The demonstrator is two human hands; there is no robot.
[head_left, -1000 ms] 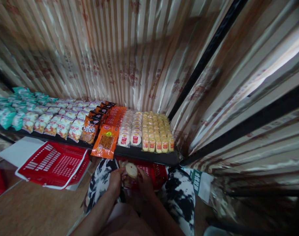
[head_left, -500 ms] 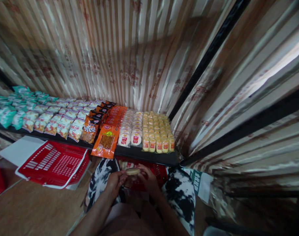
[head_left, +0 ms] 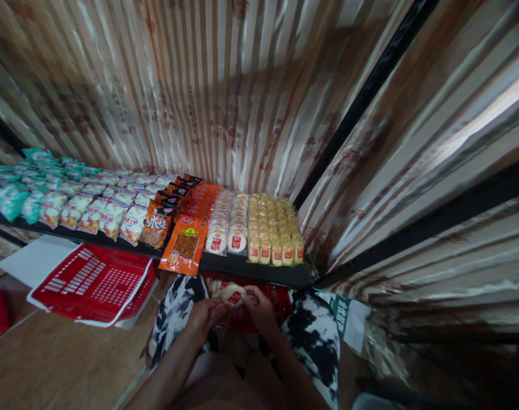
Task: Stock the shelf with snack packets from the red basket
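Observation:
Between my knees, a round packaged rice cracker (head_left: pixel 233 295) with a red label faces up in both hands. My left hand (head_left: pixel 205 316) supports its left edge, with the fingers bent under it. At the upper right edge, my right hand (head_left: pixel 258 307) pinches the wrapper. Just beyond, on the black shelf (head_left: pixel 259 271), stand two rows of similar round white crackers (head_left: pixel 237 240). To their right are rows of yellow oblong packs (head_left: pixel 276 250); an orange bag of snack sticks (head_left: pixel 184 245) leans to their left.
More snack bags (head_left: pixel 109 216), white and teal, fill the shelf's left. A red basket (head_left: pixel 97 285) with a white handle sits on the floor at left. Another red container (head_left: pixel 280 302) is partly hidden between my legs. Black poles (head_left: pixel 348 117) and a striped curtain (head_left: pixel 225 74) enclose the shelf.
The rice cracker has turned from nearly edge-on to show its red-labelled face. My right hand has shifted slightly along its edge. The shelf goods have not moved.

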